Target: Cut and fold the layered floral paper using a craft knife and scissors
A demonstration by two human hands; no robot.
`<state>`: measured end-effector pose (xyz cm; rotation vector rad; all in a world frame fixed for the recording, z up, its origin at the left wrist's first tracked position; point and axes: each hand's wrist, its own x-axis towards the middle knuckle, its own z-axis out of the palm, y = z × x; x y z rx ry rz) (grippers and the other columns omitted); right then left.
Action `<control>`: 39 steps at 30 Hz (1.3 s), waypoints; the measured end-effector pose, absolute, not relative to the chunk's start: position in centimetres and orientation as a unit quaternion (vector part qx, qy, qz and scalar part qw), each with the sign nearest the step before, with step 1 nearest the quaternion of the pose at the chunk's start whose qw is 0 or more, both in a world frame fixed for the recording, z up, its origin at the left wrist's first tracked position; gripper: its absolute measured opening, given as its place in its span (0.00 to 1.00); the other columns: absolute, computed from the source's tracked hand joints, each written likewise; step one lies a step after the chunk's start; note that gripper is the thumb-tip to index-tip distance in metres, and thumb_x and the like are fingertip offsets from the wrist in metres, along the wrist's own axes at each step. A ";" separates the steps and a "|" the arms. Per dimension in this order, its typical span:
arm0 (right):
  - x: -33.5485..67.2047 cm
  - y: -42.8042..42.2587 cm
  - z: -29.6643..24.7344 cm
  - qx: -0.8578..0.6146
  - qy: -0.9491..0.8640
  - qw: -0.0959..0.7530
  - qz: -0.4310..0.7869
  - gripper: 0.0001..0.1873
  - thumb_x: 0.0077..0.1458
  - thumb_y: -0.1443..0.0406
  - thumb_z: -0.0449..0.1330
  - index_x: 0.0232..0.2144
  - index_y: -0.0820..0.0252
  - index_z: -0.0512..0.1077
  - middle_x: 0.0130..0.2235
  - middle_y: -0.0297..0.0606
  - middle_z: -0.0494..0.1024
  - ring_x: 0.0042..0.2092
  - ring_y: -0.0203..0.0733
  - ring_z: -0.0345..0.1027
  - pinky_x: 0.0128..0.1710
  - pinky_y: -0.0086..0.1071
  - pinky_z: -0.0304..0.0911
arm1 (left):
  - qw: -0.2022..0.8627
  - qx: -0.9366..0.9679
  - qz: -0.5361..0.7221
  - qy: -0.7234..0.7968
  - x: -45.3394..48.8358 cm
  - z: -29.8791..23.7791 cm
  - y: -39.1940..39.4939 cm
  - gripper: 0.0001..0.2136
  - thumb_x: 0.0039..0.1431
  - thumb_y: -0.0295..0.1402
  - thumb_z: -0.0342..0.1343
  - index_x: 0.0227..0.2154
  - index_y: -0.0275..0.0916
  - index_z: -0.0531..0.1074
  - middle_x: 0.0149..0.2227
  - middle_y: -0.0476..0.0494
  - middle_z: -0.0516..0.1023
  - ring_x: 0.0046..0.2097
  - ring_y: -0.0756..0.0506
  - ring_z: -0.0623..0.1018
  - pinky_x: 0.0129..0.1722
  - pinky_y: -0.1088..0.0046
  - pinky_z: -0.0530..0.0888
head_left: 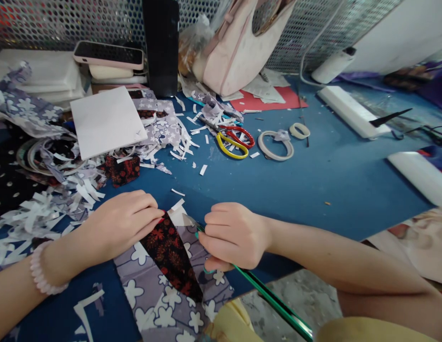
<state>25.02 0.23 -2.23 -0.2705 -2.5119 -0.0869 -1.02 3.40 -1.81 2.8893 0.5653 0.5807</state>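
My left hand (126,221) pinches the upper end of a dark fabric strip (174,256) with a red leaf print. The strip narrows to a point toward me and lies over a purple fabric piece (164,308) with white flowers. My right hand (237,235) is closed around a long, shiny green tool (274,299). Its pointed metal tip sticks out to the left, close to a small white paper piece (178,216) beyond the strip. Whether the tip touches the paper I cannot tell.
Scissors (233,142) with red and yellow handles lie beyond my hands, beside a roll of tape (276,146). White cuttings (32,223) and a white square pad (107,121) are at left. A pink bag (238,52) stands behind. White boxes (352,111) lie right.
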 end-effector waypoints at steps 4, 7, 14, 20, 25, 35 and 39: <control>25.1 0.2 -2.3 -0.105 -0.946 0.305 -0.033 0.30 0.71 0.61 0.44 0.19 0.62 0.71 0.17 0.32 0.59 0.23 0.38 0.51 0.23 0.34 0.44 | 0.068 0.961 0.193 0.187 -1.0 -1.8 3.4 0.20 0.74 0.31 0.39 0.35 0.33 0.76 0.33 0.41 0.78 0.33 0.46 0.75 0.32 0.70 0.71; 25.1 0.2 -2.3 -0.106 -0.945 0.309 -0.035 0.31 0.71 0.62 0.44 0.18 0.62 0.71 0.17 0.31 0.59 0.22 0.38 0.51 0.23 0.34 0.43 | 0.066 0.961 0.193 0.187 -0.9 -1.9 3.4 0.21 0.74 0.31 0.39 0.35 0.33 0.76 0.33 0.41 0.78 0.33 0.46 0.75 0.32 0.70 0.71; 25.1 0.3 -2.4 -0.117 -0.942 0.311 -0.043 0.30 0.71 0.61 0.45 0.18 0.61 0.70 0.17 0.31 0.58 0.22 0.37 0.50 0.24 0.34 0.43 | 0.067 0.961 0.189 0.189 -1.0 -1.8 3.4 0.21 0.75 0.32 0.38 0.35 0.33 0.76 0.34 0.41 0.78 0.33 0.46 0.75 0.32 0.70 0.72; 25.2 0.2 -2.6 -0.111 -0.942 0.314 -0.049 0.28 0.70 0.61 0.47 0.19 0.62 0.70 0.17 0.31 0.58 0.23 0.38 0.50 0.24 0.34 0.43 | 0.070 0.959 0.193 0.196 -1.0 -1.9 3.4 0.20 0.74 0.31 0.39 0.37 0.34 0.76 0.35 0.41 0.78 0.34 0.46 0.75 0.33 0.70 0.72; 25.2 0.2 -2.5 -0.111 -0.941 0.314 -0.054 0.27 0.69 0.61 0.47 0.19 0.61 0.70 0.17 0.30 0.58 0.23 0.37 0.50 0.23 0.33 0.43 | 0.060 0.960 0.186 0.198 -1.0 -1.8 3.3 0.21 0.75 0.32 0.37 0.38 0.34 0.76 0.36 0.41 0.78 0.35 0.46 0.76 0.34 0.70 0.73; 25.1 0.1 -2.4 -0.107 -0.940 0.320 -0.059 0.27 0.69 0.62 0.47 0.19 0.62 0.70 0.17 0.31 0.59 0.23 0.36 0.51 0.23 0.33 0.44 | 0.064 0.964 0.173 0.192 -1.3 -2.1 3.3 0.16 0.73 0.28 0.40 0.45 0.34 0.74 0.39 0.40 0.77 0.37 0.46 0.76 0.34 0.70 0.72; 25.1 0.2 -2.5 -0.107 -0.938 0.322 -0.063 0.27 0.69 0.62 0.48 0.19 0.62 0.70 0.17 0.30 0.58 0.22 0.36 0.51 0.23 0.33 0.44 | 0.067 0.966 0.159 0.194 -1.3 -2.1 3.3 0.16 0.72 0.27 0.40 0.46 0.37 0.75 0.41 0.40 0.77 0.38 0.46 0.76 0.35 0.71 0.72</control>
